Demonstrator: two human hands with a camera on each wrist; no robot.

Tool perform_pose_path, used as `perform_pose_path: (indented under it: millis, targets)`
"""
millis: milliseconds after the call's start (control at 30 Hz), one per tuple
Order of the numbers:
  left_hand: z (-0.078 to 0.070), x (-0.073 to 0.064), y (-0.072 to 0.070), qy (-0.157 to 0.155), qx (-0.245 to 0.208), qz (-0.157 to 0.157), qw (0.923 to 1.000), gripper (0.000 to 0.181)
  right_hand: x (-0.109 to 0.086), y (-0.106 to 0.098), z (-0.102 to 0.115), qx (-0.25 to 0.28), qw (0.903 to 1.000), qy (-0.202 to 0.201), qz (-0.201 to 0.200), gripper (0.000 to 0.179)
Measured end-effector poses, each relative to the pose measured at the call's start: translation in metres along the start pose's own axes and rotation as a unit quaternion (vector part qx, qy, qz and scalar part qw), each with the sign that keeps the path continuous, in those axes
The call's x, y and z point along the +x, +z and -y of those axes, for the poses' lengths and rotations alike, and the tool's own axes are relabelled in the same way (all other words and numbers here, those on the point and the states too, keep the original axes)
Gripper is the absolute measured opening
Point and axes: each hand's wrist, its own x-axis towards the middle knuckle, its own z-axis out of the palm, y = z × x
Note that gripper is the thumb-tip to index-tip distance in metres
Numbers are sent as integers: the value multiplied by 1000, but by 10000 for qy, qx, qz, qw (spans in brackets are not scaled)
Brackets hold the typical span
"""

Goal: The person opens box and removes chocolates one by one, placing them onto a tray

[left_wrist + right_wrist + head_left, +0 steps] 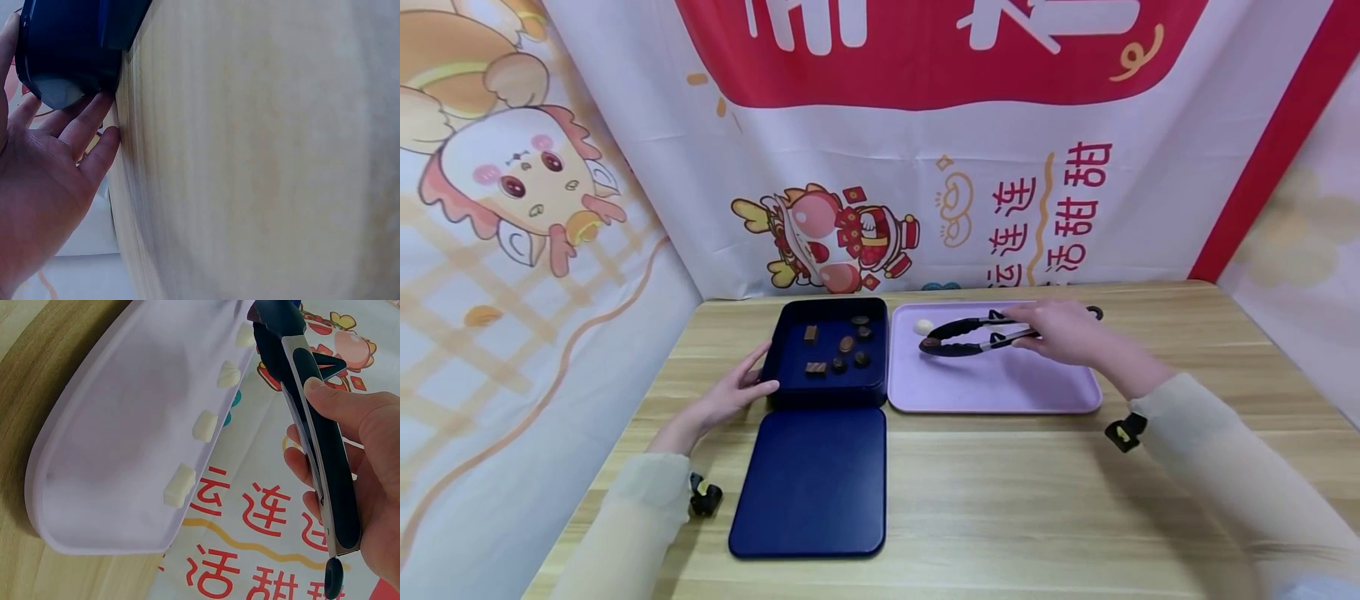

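My right hand [1060, 332] holds a pair of black and steel tongs [958, 327] above the lilac tray [992, 390]. A small brown chocolate [930, 342] is pinched at the tips of the tongs, over the tray's left part. In the right wrist view, thumb and fingers press the handles [328, 469] from both sides. My left hand [737, 393] rests against the left side of the dark blue box [827, 397], fingers extended along its wall. Several dark and brown chocolates [847, 343] lie spread on the box floor.
White chocolates [205, 426] stand in a row along the tray's back edge. A dark blue lid [812, 483] lies flat in front of the box. Printed cloth [700, 208] hangs behind and left of the wooden table [1000, 500]. The tray sits close beside the box.
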Motion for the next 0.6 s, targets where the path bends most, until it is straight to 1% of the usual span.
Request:
perform_pose_path:
  millis: [233, 467, 600]
  targets:
    - [-6, -1, 1, -13, -45, 21, 10000, 80, 4, 5, -1, 3, 10000, 25, -1, 49]
    - [-6, -1, 2, 12, 2, 1, 10000, 80, 5, 10, -2, 137, 9999, 27, 1, 47]
    - [-7, -3, 2, -6, -66, 21, 10000, 80, 5, 12, -2, 126, 9999, -7, -3, 47]
